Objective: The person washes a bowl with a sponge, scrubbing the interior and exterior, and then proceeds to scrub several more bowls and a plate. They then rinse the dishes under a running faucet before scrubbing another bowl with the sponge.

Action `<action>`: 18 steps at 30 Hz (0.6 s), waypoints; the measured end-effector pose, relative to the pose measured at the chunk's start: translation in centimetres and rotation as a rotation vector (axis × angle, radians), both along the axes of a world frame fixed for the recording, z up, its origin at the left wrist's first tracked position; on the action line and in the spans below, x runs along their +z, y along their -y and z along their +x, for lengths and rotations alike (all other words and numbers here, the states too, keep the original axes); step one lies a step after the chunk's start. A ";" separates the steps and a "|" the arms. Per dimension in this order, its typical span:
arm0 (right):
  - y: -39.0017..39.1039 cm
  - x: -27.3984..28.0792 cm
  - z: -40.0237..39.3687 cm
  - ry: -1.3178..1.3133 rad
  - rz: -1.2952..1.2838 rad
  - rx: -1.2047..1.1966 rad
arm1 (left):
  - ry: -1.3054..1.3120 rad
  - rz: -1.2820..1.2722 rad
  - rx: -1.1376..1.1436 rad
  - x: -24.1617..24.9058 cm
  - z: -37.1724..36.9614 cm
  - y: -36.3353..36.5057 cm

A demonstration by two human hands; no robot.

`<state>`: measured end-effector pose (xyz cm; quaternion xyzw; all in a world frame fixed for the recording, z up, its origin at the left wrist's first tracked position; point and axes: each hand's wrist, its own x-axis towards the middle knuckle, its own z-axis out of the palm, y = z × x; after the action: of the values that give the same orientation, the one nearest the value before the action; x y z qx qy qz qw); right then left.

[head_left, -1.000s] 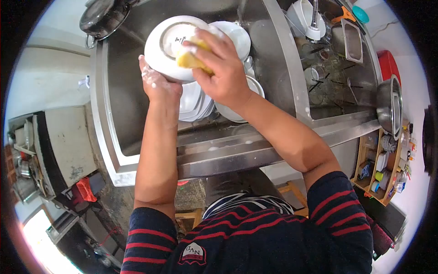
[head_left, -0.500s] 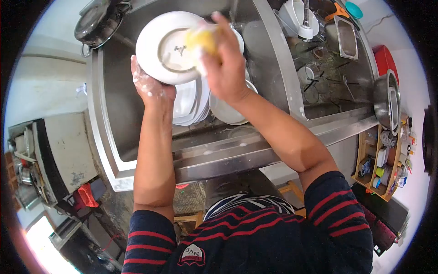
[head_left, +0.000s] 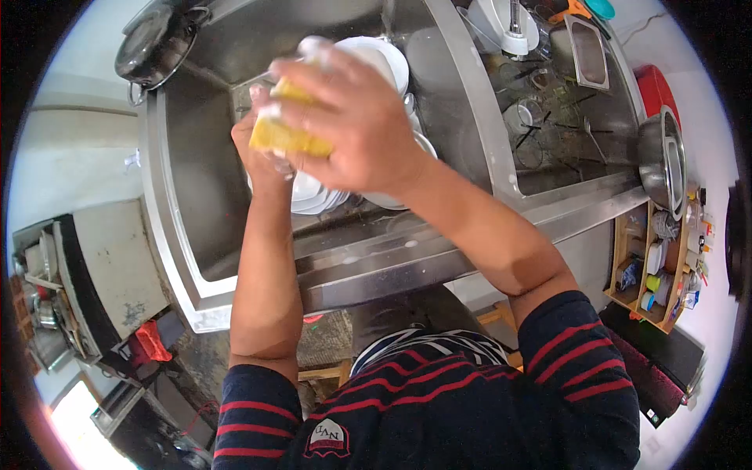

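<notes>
My right hand (head_left: 364,117), foamy at the fingers, is closed around a yellow sponge (head_left: 290,141). It is raised over the left sink basin and partly covers my left hand (head_left: 262,145). The left hand is curled beside the sponge with its thumb up; whatever it grips is hidden behind the sponge and right hand. Behind my right hand a white plate (head_left: 389,56) shows in the basin. Lower down, a stack of white dishes (head_left: 317,197) sits under my hands.
A steel pot (head_left: 157,47) stands on the sink's left rim. The right basin holds a clear glass (head_left: 526,115), dark straws and a spoon (head_left: 595,139). A steel bowl (head_left: 662,160) rests at the right edge, near a wooden shelf (head_left: 650,266).
The white plate that my left hand held bottom-up no longer shows in that hand. My right hand and the sponge moved left and down, over my left hand.
</notes>
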<state>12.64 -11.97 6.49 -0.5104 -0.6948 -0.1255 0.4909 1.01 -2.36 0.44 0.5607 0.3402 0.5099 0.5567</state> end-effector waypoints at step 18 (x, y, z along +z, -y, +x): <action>-2.8 -4.8 5.3 -1.836 -0.268 0.422 | 0.555 -0.436 -0.055 1.0 -0.1 -1.9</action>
<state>17.99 -9.13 1.65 -0.3258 -0.1244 0.4965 0.7949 0.88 -0.46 1.49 0.2778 0.2617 0.5432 0.7479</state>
